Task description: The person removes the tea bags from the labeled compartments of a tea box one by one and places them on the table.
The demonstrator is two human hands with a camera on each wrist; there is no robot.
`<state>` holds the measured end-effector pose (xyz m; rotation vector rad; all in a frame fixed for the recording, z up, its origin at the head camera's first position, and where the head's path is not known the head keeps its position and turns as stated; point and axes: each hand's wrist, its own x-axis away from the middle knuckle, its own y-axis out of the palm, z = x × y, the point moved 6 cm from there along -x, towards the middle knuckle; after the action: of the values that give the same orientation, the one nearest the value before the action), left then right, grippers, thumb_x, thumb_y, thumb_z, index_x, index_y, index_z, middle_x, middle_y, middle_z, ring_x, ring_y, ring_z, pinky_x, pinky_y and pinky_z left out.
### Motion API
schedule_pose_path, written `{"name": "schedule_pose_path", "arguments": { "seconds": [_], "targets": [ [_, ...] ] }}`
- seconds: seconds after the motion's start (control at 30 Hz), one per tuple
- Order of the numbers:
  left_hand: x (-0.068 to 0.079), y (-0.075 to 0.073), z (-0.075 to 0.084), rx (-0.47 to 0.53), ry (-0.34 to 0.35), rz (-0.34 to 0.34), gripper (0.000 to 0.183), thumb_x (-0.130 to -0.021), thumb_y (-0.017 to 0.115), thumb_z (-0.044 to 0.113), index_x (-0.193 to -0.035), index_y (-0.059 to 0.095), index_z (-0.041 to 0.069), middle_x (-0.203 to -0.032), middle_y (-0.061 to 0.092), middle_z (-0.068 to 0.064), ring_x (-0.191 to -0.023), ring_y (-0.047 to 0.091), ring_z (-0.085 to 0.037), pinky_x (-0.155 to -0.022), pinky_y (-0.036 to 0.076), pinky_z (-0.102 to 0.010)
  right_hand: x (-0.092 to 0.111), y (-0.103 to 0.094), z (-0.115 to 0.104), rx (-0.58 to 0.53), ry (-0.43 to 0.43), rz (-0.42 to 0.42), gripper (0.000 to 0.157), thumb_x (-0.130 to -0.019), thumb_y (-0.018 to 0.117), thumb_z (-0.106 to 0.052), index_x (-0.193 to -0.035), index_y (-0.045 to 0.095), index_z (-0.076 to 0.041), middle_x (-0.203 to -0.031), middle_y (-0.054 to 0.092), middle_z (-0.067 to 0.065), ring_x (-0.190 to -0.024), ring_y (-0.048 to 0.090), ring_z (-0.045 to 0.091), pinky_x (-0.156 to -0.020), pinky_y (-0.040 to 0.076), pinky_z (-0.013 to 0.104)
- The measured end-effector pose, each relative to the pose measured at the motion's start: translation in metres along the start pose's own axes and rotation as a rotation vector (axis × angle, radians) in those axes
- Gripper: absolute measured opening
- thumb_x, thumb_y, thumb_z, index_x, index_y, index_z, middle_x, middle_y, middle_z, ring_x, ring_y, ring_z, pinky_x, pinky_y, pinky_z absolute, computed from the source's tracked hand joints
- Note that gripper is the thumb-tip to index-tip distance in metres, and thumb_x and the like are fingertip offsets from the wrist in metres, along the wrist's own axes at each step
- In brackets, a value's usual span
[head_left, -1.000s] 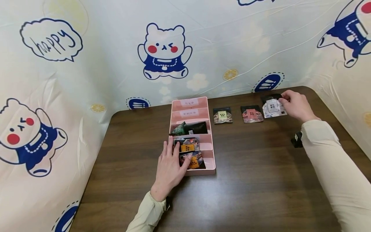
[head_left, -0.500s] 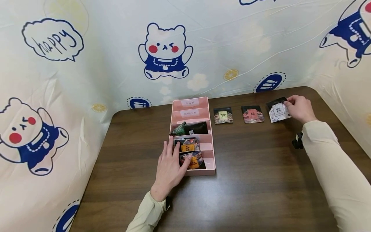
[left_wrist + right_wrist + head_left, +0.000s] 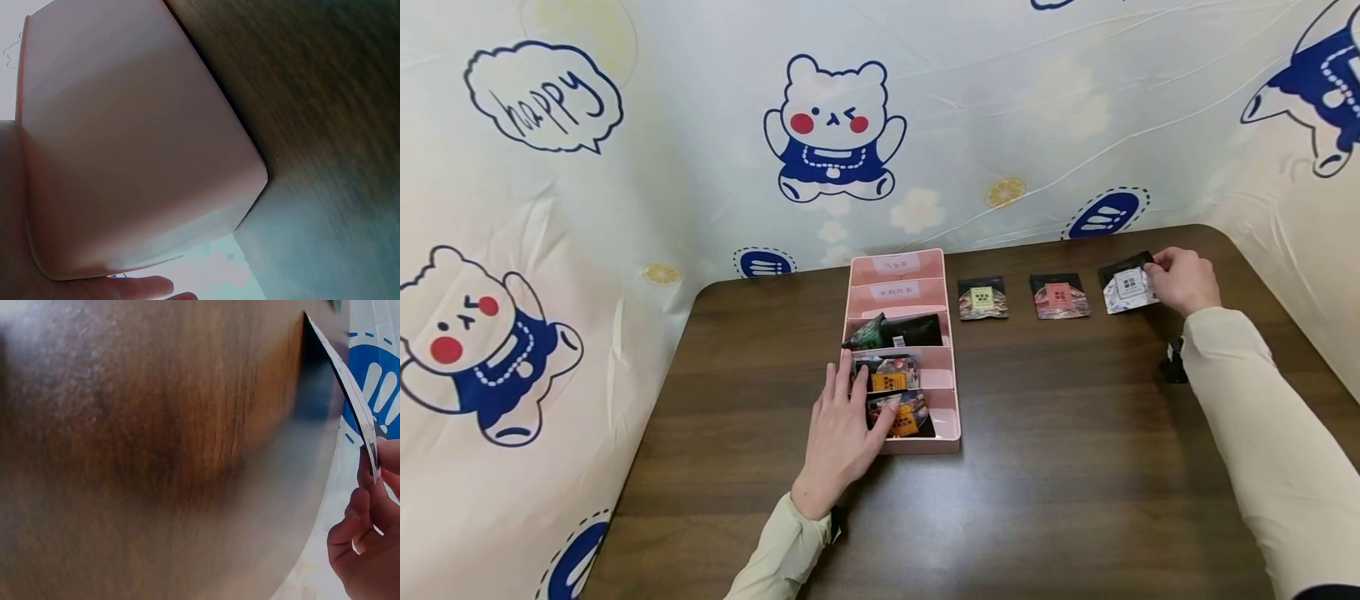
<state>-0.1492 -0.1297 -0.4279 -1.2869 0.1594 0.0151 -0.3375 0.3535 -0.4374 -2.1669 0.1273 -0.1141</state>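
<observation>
My right hand pinches the right edge of a black sachet with a white label. The right wrist view shows this sachet edge-on, tilted off the table, between thumb and fingers. Across the left rim of a pink compartment box rests my left hand, fingers spread. Its thumb lies over a sachet with an orange label in the nearest compartment; another orange-labelled sachet lies one compartment farther. The middle compartment holds a black and green sachet. The box's outer wall fills the left wrist view.
Two sachets lie right of the box, one with a pink label, one with a pale green label. Paper labels mark the two far compartments. Behind the brown wooden table hangs a printed cloth.
My right hand has shifted the white-labelled sachet right, away from the pink-labelled one, leaving a gap. My left hand stays on the box.
</observation>
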Motion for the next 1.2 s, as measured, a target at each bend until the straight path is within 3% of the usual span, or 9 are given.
{"name": "schedule_pose_path", "arguments": {
  "seconds": [0.3, 0.77, 0.97, 1.2],
  "targets": [
    [0.001, -0.001, 0.001, 0.005, 0.001, -0.001, 0.073, -0.085, 0.033, 0.064, -0.136, 0.039, 0.012, -0.152, 0.007, -0.003, -0.137, 0.013, -0.032, -0.098, 0.031, -0.055, 0.000, 0.000, 0.004, 0.012, 0.013, -0.005, 0.047, -0.092, 0.038, -0.034, -0.115, 0.048, 0.006, -0.108, 0.050, 0.031, -0.095, 0.044, 0.043, -0.076, 0.034, 0.052],
    [0.002, 0.000, 0.001, 0.007, 0.001, 0.001, 0.074, -0.084, 0.032, 0.064, -0.136, 0.039, 0.012, -0.152, 0.006, -0.003, -0.137, 0.013, -0.031, -0.097, 0.031, -0.056, 0.003, 0.004, 0.013, 0.053, 0.100, -0.072, 0.056, -0.092, 0.033, -0.040, -0.123, 0.043, 0.006, -0.117, 0.044, 0.033, -0.101, 0.041, 0.045, -0.081, 0.034, 0.056],
    [0.002, 0.000, 0.000, 0.007, 0.000, 0.004, 0.074, -0.084, 0.031, 0.065, -0.136, 0.039, 0.012, -0.152, 0.007, -0.003, -0.137, 0.014, -0.031, -0.097, 0.032, -0.056, 0.005, 0.003, 0.018, 0.131, 0.115, -0.040, 0.055, -0.091, 0.031, -0.040, -0.116, 0.046, 0.006, -0.112, 0.046, 0.033, -0.095, 0.043, 0.045, -0.074, 0.036, 0.054],
    [0.001, -0.001, 0.001, 0.003, 0.000, 0.004, 0.074, -0.084, 0.031, 0.065, -0.136, 0.039, 0.012, -0.152, 0.007, -0.003, -0.137, 0.013, -0.031, -0.097, 0.032, -0.056, 0.007, 0.001, 0.018, 0.113, 0.127, -0.023, 0.055, -0.091, 0.030, -0.041, -0.117, 0.046, 0.006, -0.112, 0.046, 0.032, -0.097, 0.042, 0.045, -0.075, 0.036, 0.054]
  ]
}}
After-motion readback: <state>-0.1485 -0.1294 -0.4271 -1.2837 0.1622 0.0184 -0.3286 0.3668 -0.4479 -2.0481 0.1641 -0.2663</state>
